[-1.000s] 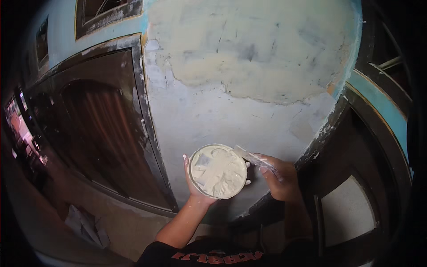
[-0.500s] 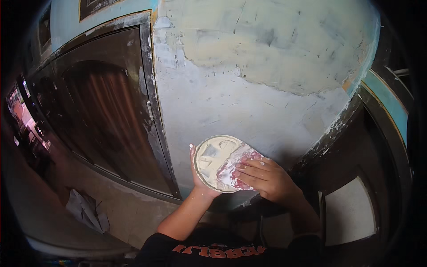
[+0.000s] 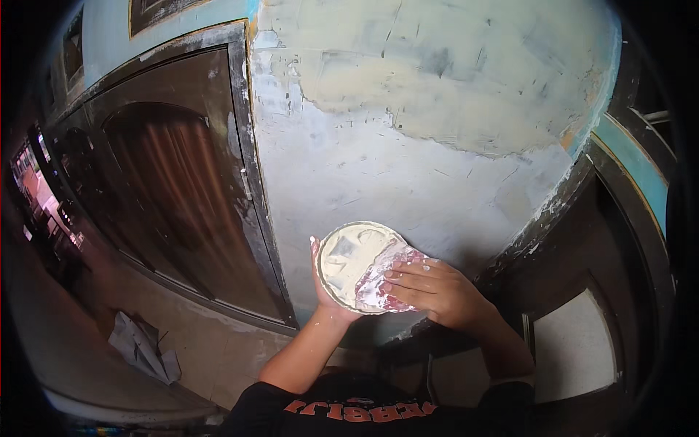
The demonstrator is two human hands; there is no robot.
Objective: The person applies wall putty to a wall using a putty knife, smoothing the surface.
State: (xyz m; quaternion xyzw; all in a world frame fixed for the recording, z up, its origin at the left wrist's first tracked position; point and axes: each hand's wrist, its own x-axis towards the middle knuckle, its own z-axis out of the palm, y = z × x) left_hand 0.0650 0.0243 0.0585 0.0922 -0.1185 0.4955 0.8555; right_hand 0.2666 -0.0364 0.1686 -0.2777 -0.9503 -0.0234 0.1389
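Observation:
My left hand [image 3: 325,295] holds up a round, shallow lid [image 3: 345,256] from beneath and along its left rim. Cream-coloured putty coats the lid's inner face. Its left fingertips show past the rim and carry white smears. My right hand [image 3: 440,293] grips a flat, reddish scraper [image 3: 411,256] whose lower edge lies on the lid's right half. White paste covers much of that edge, and specks of it dot the right fingers. The right thumb is hidden under the scraper.
A wall [image 3: 320,175] with grey-white filler below and older greenish paint above rises ahead. At left stands a dark wooden door [image 3: 175,182] in a worn frame. On the right is another dark door frame [image 3: 604,189]. A crumpled grey sheet [image 3: 142,348] lies on the floor.
The lid stays almost in place. My right forearm has shifted slightly to the right, while the scraper remains against the putty.

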